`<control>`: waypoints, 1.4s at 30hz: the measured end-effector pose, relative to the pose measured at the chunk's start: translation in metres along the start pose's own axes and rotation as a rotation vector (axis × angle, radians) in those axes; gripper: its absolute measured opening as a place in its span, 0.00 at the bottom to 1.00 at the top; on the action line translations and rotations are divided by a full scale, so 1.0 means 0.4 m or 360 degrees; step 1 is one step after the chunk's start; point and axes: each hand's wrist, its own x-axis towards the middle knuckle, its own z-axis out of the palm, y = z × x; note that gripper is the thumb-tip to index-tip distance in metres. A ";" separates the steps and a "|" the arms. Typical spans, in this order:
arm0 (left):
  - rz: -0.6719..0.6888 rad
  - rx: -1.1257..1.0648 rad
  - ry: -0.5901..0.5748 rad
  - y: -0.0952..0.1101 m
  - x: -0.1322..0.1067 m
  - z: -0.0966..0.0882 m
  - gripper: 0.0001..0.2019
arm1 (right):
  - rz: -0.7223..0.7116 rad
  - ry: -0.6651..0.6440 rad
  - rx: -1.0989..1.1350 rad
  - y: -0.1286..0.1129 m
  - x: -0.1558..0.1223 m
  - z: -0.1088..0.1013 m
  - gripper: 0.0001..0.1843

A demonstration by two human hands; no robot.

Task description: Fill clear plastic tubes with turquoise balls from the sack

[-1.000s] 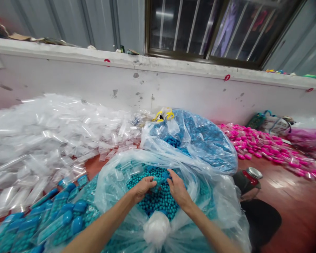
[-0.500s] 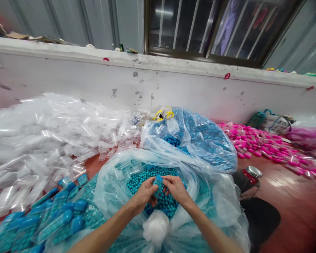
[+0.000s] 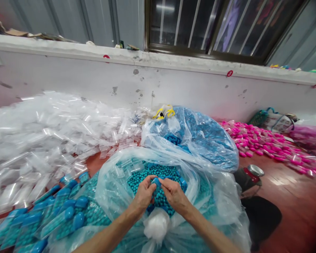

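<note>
Holding a small blue-topped tub (image 3: pixel 156 182) up over the beads (image 3: pixel 162 202) right now, so call that tub the middle of the clock. Left hand (image 3: pixel 144 193) is curled mostly closed around its 9 o'clock side. Right hand (image 3: pixel 173 196) has thumb and fingers pinched together on its 3 o'clock edge; can't tell how hard.

Both hands sit inside the mouth of the big plastic bag (image 3: pixel 105 186), and its floppy rim swings round from 9 through 12 to 3. Most elbow room is towards 12, where beads fill the gap between knuckles and rim. At 6 it's tighter: a bunched white wad of plastic (image 3: pixel 156 225) pokes up between the wrists. Some see-through tubs (image 3: pixel 126 168) lie inside the rim around 10.

Outside, filled tubs (image 3: pixel 28 226) crowd between 8 and 9, and a blue bag (image 3: pixel 208 140) butts against the rim between 1 and 2. Past the jar (image 3: pixel 255 171) at 3, there's a stretch of red floor (image 3: pixel 292 203) towards 4.
</note>
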 end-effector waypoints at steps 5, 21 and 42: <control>0.0006 0.0007 -0.0316 0.024 -0.022 -0.033 0.28 | 0.0427 -0.0200 0.0675 0.009 0.005 -0.031 0.13; 0.0190 -0.0160 -0.0110 0.029 -0.051 -0.010 0.30 | 0.0426 -0.0356 0.0039 -0.057 -0.020 0.028 0.55; 0.0293 0.0222 0.0062 0.045 -0.072 -0.025 0.15 | 0.0053 -0.0154 -0.0153 -0.116 -0.019 0.049 0.38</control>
